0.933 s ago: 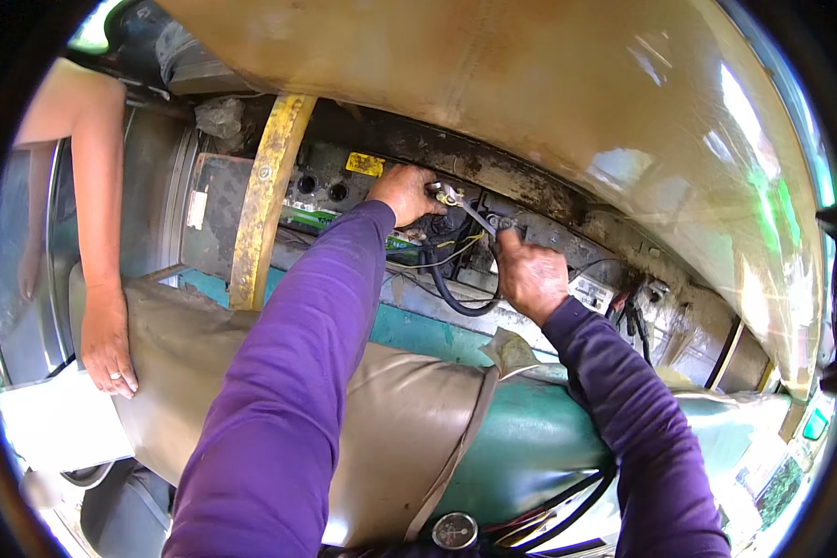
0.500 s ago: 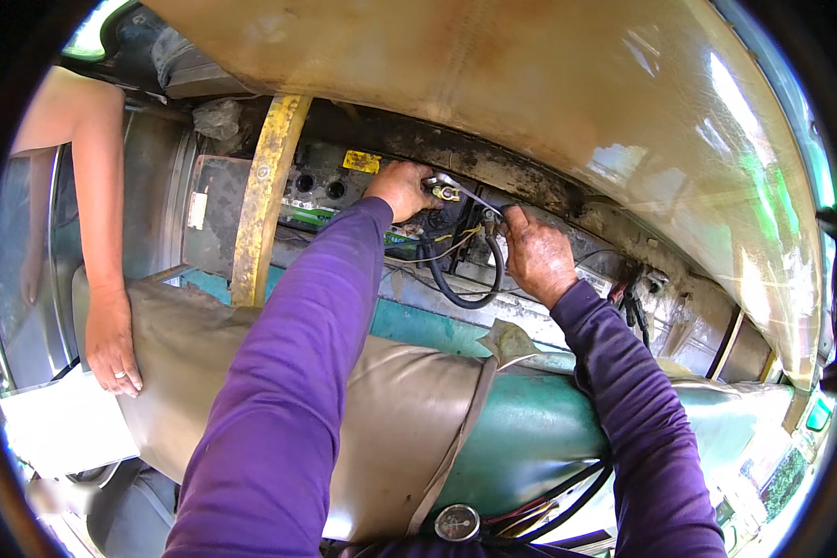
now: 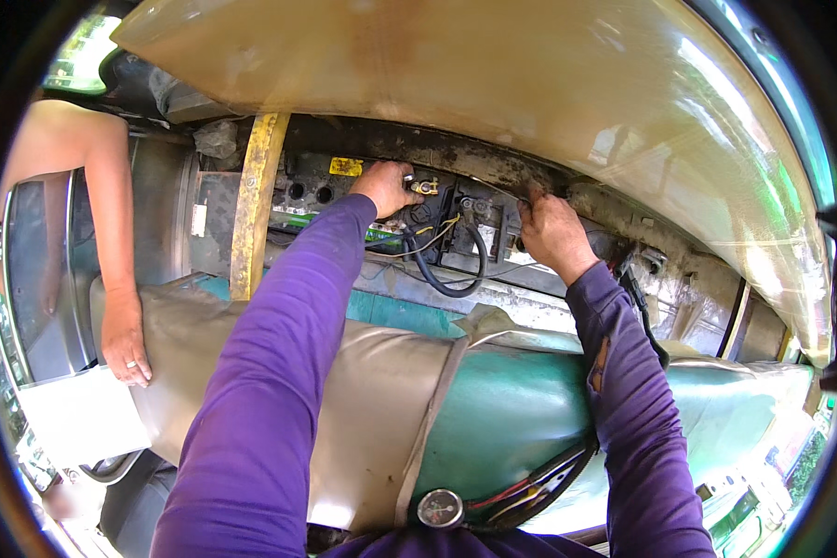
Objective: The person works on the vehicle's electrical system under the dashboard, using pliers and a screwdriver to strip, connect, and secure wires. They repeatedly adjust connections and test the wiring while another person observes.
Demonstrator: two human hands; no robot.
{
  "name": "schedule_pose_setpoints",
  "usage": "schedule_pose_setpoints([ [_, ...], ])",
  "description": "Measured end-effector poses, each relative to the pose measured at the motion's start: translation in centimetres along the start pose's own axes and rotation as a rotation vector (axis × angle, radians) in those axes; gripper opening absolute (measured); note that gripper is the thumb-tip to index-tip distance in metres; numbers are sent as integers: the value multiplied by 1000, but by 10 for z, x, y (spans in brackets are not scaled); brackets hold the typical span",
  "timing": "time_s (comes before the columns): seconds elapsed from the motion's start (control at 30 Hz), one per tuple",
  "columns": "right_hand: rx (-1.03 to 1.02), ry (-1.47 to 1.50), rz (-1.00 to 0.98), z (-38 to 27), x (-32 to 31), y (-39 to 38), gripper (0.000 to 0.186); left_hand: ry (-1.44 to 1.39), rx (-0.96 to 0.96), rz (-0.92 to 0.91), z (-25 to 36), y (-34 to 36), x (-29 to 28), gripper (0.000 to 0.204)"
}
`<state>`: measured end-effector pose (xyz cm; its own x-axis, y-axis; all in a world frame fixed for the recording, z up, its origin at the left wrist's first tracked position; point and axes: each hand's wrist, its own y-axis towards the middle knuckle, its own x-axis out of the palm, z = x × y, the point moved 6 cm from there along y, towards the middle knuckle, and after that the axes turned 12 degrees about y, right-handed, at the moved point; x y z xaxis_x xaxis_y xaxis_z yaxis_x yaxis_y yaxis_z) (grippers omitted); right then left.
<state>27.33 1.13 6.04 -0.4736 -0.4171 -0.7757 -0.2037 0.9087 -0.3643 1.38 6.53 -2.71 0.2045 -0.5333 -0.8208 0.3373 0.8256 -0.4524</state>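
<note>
Hands sit deep in the bay at twelve o'clock — my left hand (image 3: 384, 186) clamped on the brass terminal (image 3: 425, 187), right hand (image 3: 551, 232) pinching a thin wire (image 3: 498, 191) — black cable (image 3: 446, 270) hangs loose, so I judge hookup unfinished.

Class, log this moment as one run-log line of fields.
left hand: on battery terminal | right hand: at compartment edge, grip unclear | black cable: looped between hands | another person's hand: resting on seat cover
</note>
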Motion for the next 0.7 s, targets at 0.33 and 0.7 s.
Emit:
schedule_pose_setpoints([
  [0.33, -78, 722, 88, -23, -42, 3, 29, 91, -302, 105, -5, -65, -74, 58],
  [0.7, -80, 171, -217, -39, 26, 41, 39, -3, -260, -113, 5, -43, -55, 43],
])
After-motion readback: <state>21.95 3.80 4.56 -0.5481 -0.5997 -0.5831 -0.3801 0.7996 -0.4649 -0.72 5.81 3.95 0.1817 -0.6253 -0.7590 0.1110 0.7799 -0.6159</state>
